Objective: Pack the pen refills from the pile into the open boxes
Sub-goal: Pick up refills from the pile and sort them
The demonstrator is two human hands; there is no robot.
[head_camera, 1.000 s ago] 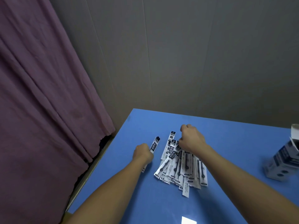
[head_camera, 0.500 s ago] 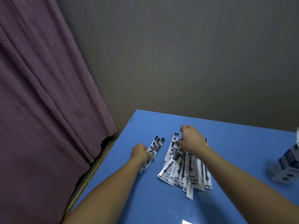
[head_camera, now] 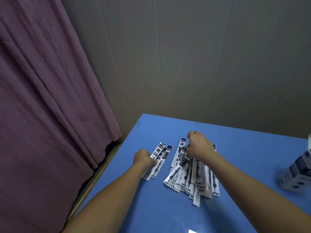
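A pile of pen refills (head_camera: 191, 177) in white and black sleeves lies fanned out on the blue table (head_camera: 244, 148). My right hand (head_camera: 199, 145) rests curled on the far end of the pile, fingers closed over the top sleeves. My left hand (head_camera: 143, 159) is closed on a few pen refills (head_camera: 159, 158) that lie apart, to the left of the pile. An open box (head_camera: 297, 175), white and dark blue, stands at the right edge, partly cut off.
A purple curtain (head_camera: 47, 98) hangs at the left, beside the table's left edge. A grey panelled wall (head_camera: 202, 56) stands behind the table. A small white scrap (head_camera: 192, 231) shows at the bottom edge.
My left hand went from one refill to a few, gathered beside the pile. My right hand stayed on the pile's far end. The view shifted slightly right.
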